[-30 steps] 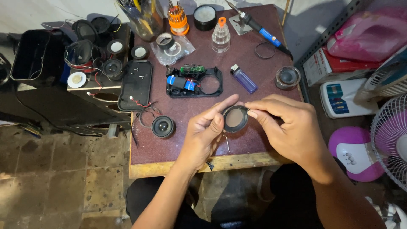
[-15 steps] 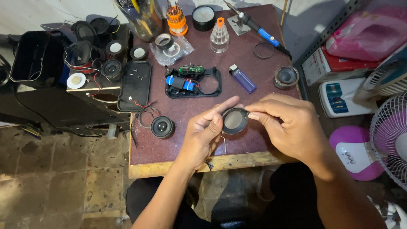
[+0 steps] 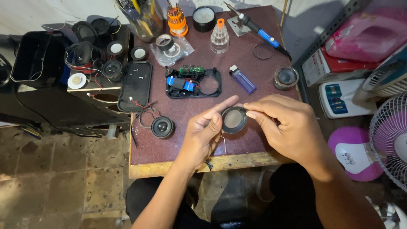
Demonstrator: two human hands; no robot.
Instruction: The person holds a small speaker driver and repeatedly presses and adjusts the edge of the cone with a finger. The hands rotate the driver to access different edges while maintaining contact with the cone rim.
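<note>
Cluttered with parts, a small dark-red worktable (image 3: 263,80) fills the middle of the frame above a worn tiled floor. Near its front edge, at centre frame, both hands meet around a small round speaker driver (image 3: 234,120) held just above the tabletop. The left hand (image 3: 205,135) pinches its left rim between thumb and fingers, and the right hand (image 3: 288,127) curls in from the right with fingertips on the opposite rim. To the left of the hands another loose speaker (image 3: 163,127) lies flat on the table with thin wires trailing off it. Above the hands sits a black plastic frame (image 3: 193,83) carrying a blue cell and a green circuit board, with a purple lighter (image 3: 242,79) just right of it. A blue-handled soldering iron (image 3: 258,30) lies at the upper right of the table.
</note>
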